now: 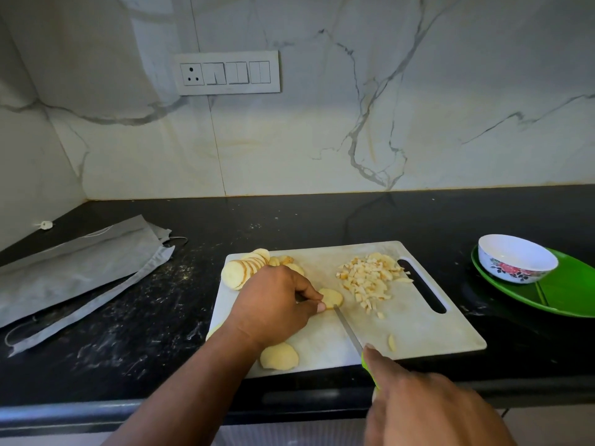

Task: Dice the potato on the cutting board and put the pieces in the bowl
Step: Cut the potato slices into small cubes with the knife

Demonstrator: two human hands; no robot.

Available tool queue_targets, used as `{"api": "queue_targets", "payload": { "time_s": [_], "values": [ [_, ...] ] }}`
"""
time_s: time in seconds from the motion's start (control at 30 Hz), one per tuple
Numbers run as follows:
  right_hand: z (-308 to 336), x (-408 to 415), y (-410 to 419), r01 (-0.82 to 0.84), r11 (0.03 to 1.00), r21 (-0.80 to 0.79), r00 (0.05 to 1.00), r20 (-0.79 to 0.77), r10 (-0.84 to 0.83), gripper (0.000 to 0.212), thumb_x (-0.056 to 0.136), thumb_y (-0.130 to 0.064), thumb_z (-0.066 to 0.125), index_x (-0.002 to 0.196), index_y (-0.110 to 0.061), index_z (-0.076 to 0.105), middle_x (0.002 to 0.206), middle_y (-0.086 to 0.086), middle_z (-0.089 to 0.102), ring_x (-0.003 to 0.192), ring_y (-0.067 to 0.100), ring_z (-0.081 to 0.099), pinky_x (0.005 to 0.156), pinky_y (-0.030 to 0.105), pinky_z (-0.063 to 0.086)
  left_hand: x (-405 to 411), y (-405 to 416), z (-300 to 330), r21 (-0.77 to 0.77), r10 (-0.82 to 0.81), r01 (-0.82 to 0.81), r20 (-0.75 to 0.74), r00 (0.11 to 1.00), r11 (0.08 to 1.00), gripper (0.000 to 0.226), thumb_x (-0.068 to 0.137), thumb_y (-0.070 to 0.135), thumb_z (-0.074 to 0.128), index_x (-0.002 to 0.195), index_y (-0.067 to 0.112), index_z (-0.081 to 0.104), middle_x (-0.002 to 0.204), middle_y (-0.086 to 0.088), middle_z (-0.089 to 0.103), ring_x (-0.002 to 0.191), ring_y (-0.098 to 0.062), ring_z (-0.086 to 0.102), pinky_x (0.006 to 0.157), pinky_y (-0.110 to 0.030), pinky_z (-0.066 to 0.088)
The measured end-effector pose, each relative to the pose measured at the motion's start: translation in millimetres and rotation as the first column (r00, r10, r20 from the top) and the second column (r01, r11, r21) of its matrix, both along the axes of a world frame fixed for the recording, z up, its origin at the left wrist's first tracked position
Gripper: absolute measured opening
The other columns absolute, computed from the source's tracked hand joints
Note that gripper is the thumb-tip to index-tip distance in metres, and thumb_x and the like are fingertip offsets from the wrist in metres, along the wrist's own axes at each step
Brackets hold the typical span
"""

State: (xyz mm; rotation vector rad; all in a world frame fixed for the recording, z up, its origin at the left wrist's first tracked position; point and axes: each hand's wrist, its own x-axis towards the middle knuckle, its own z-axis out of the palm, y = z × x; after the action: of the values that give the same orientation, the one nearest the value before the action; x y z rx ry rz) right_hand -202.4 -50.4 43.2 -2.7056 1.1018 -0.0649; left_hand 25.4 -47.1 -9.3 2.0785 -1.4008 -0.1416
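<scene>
Pinning a round potato slice (331, 297) to the pale cutting board (418, 329) with curled left-hand (277, 304) fingertips. Gripping a green-handled knife (349, 329) in the right hand (418, 400), forefinger along the spine, tip touching the slice. Diced pieces (370, 280) heaped just right; stacked slices (243, 268) at the far left corner. White floral bowl (516, 259) well right, on a green plate (566, 291).

Both forearms are bare (no sleeves in view), as are the left hand (277, 304) and right hand (428, 410).
</scene>
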Motion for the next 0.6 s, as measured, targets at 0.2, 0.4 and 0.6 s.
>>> {"api": "queue_targets", "payload": {
  "time_s": [0.2,0.4,0.6],
  "values": [
    [-5,22,-5,0.060,0.991,-0.116,0.996,0.074,-0.051,0.057,0.091,-0.038,0.049,0.146,-0.035,0.034,0.109,-0.008,0.064,0.103,0.016,0.063,0.083,0.026,0.049,-1,5,0,0.001,0.009,-0.009,0.008,1.000,1.000,0.010,0.085,0.040,0.084,0.093,0.034,0.083,0.087,0.025,0.074,0.083,0.008,0.066,0.081,-0.017,0.057],
    [-18,19,-2,0.038,0.996,-0.086,0.998,0.052,-0.034,0.065,0.095,-0.041,0.048,0.152,-0.036,0.018,0.108,-0.009,0.063,0.099,0.008,0.063,0.084,0.022,0.047,-5,4,4,0.017,0.019,-0.019,0.022,1.000,1.000,0.009,0.090,0.035,0.079,0.099,0.034,0.083,0.092,0.024,0.075,0.084,0.004,0.067,0.083,-0.019,0.059],
    [-7,-2,7,0.064,0.998,-0.019,0.997,0.047,-0.063,0.067,0.096,-0.053,0.037,0.152,-0.046,0.002,0.097,-0.005,0.054,0.095,0.002,0.057,0.078,0.017,0.040,-2,5,2,0.017,0.005,-0.005,0.004,1.000,1.000,0.011,0.090,0.037,0.079,0.100,0.034,0.082,0.091,0.025,0.073,0.085,0.004,0.066,0.083,-0.016,0.057]
  ]
}}
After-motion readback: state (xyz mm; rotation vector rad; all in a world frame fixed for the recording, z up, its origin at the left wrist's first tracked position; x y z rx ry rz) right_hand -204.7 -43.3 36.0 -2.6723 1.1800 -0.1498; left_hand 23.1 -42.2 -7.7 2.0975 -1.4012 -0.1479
